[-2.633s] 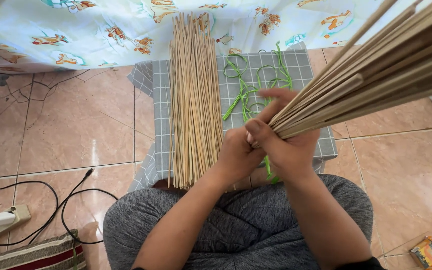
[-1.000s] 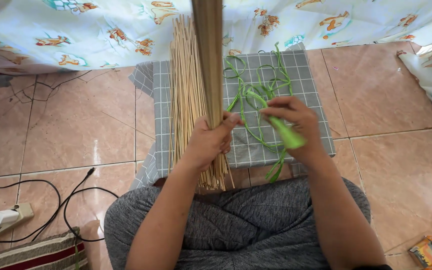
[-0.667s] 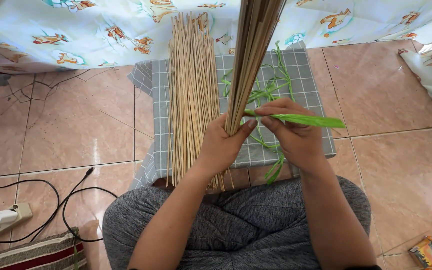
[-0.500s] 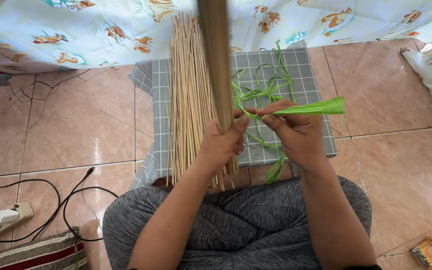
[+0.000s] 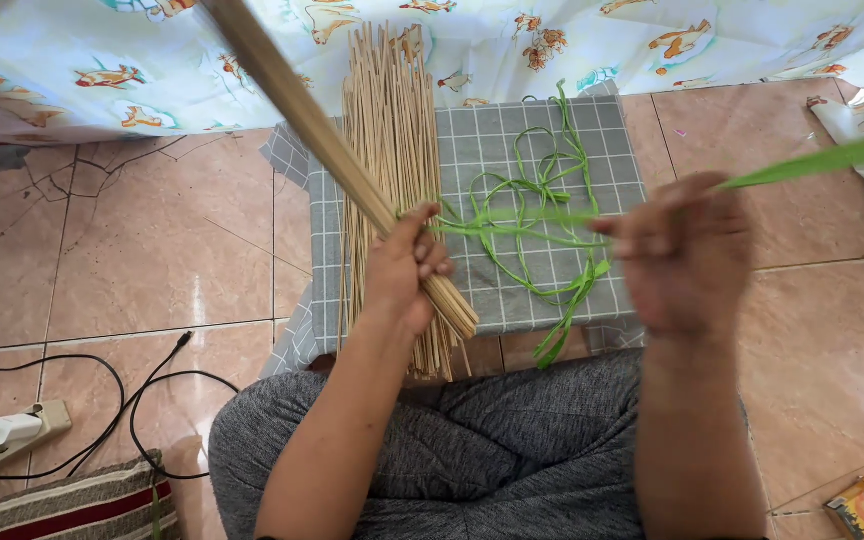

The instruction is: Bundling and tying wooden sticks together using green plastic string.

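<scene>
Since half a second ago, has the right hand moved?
Yes. The right hand has pulled the green strip rightward, off the grey checked cloth toward the tiles.

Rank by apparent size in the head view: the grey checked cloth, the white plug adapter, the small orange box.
1. grey checked cloth
2. and 3. white plug adapter and small orange box look alike in size, so no ranking.

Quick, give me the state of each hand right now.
Left hand: closed around a bundle of thin sticks.
Right hand: closed, pulling a green strip taut; blurred.
</scene>
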